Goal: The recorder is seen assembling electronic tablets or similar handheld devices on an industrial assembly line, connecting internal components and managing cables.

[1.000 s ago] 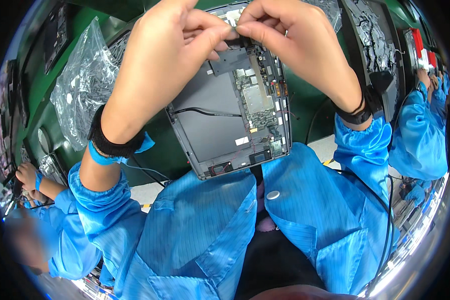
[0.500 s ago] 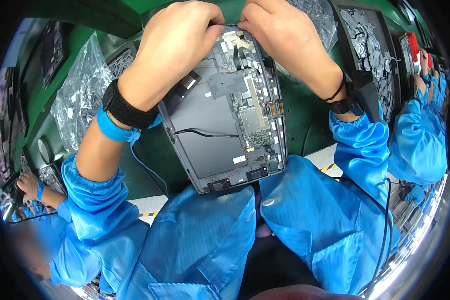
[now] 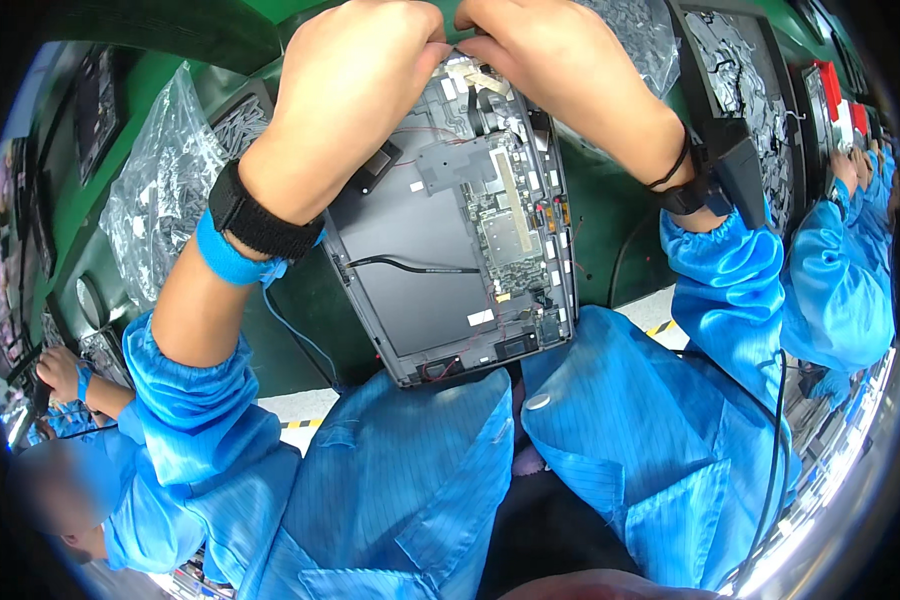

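Note:
An opened tablet or laptop chassis [image 3: 410, 310] lies in front of me, its long circuit board [image 3: 510, 220] and thin wires bare. At its far edge both of my hands meet. My left hand [image 3: 370, 60] is closed, thumb and finger pinched near the top edge; what they grip is hidden. My right hand [image 3: 540, 60] is closed in a pinch just beside it, likewise hiding whatever lies between its fingertips. A strip of pale tape [image 3: 487, 82] runs just below the right fingertips. Across the bare grey left part of the chassis lies a short black cable [image 3: 410, 264].
Clear plastic bags [image 3: 160, 190] of small dark parts stand at the left. At the upper right is a black tray [image 3: 785, 190] of grey pieces. A blue wrist-strap cord [image 3: 300, 335] hangs off my left wrist. People in blue work at both sides along the green bench [image 3: 610, 240].
My right hand has shifted left along the far edge, close against my left hand. The chassis has hardly moved. At the far right, a co-worker's hands have moved slightly.

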A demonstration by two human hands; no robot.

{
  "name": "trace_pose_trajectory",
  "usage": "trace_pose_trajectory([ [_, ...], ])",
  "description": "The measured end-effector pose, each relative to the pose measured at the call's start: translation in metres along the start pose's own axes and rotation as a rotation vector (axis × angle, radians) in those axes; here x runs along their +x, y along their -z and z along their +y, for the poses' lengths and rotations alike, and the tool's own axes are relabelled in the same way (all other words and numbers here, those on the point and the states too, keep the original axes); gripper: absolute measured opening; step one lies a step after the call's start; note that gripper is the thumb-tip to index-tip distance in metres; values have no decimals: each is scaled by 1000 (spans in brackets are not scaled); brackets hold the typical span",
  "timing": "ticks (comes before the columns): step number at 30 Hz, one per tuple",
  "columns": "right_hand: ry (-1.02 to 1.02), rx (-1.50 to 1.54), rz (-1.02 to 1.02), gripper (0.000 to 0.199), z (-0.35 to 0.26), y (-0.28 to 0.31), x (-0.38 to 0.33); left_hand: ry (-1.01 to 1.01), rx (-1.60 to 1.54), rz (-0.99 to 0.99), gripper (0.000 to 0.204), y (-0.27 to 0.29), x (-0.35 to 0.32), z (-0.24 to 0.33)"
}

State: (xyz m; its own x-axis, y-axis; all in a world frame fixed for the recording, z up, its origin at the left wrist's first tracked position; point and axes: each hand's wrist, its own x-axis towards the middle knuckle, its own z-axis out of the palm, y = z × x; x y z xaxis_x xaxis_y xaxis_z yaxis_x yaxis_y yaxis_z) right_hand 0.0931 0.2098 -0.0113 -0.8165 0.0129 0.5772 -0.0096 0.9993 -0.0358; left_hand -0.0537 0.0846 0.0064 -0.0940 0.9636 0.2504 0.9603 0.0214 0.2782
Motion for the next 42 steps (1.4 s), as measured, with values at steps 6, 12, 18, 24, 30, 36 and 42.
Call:
trace_pose_trajectory([
  [6,8,241,-284,6,6,21,13,1,14,-3,13,0,-4,-1],
  [12,132,69,-130,10,16,-11,0,-74,117,14,12,-3,-4,-1],
  [18,104,-6,-136,9,6,-10,2,-86,93,33,11,-3,-5,-2],
  [24,67,124,-180,11,17,-12,-4,-73,64,59,17,-4,-12,0],
  [30,-128,268,118,17,14,20,-27,-253,189,95,33,13,-65,43],
  [36,-150,304,145,16,-19,26,-49,-355,443,-15,38,-2,-81,51],
  [42,-196,383,170,23,-35,28,-61,-333,354,24,37,11,-73,49],
])
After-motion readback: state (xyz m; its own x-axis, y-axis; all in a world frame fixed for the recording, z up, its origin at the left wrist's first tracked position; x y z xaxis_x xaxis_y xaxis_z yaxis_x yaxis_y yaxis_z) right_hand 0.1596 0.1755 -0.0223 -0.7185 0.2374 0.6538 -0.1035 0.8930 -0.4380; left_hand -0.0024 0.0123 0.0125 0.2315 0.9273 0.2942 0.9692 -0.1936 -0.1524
